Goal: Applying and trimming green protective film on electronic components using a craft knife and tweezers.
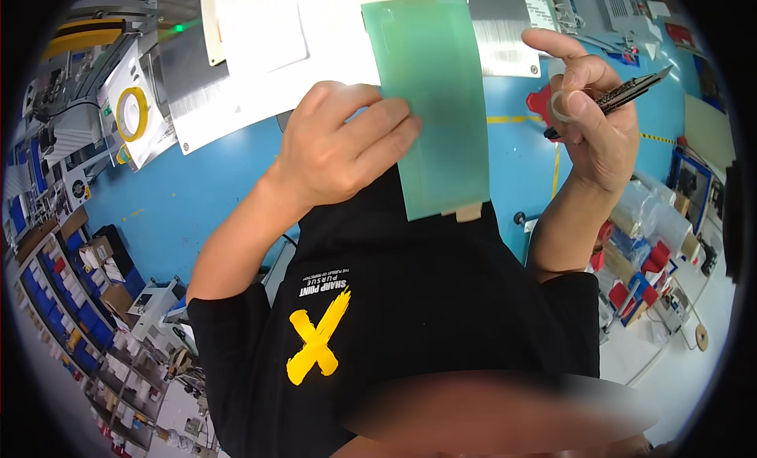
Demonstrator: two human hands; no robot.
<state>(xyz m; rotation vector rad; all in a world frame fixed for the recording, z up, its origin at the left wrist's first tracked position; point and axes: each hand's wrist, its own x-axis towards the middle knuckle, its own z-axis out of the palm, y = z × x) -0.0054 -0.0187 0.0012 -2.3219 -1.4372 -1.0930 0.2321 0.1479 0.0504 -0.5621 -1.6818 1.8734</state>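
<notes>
A long translucent green sheet (438,111) hangs over the near edge of the bright worktable, with a small tan tab (469,213) at its lower end. My left hand (343,146) is closed at the sheet's left edge, fingertips lying on its face and thumb hidden. To the right of the sheet, raised and apart from it, my right hand (595,115) grips a slim dark cutter knife (631,93) whose pointed metal end aims up and right. A clear strip (558,103) curls around the fingertips of that hand.
Under the sheet is a glowing white panel (307,48) on a metal worktable (505,56). A yellow tape roll (132,114) lies on a white surface at left. Behind is a blue floor (197,190). Parts shelves (87,332) stand left; a red stool-like object (539,103) shows beyond my right hand.
</notes>
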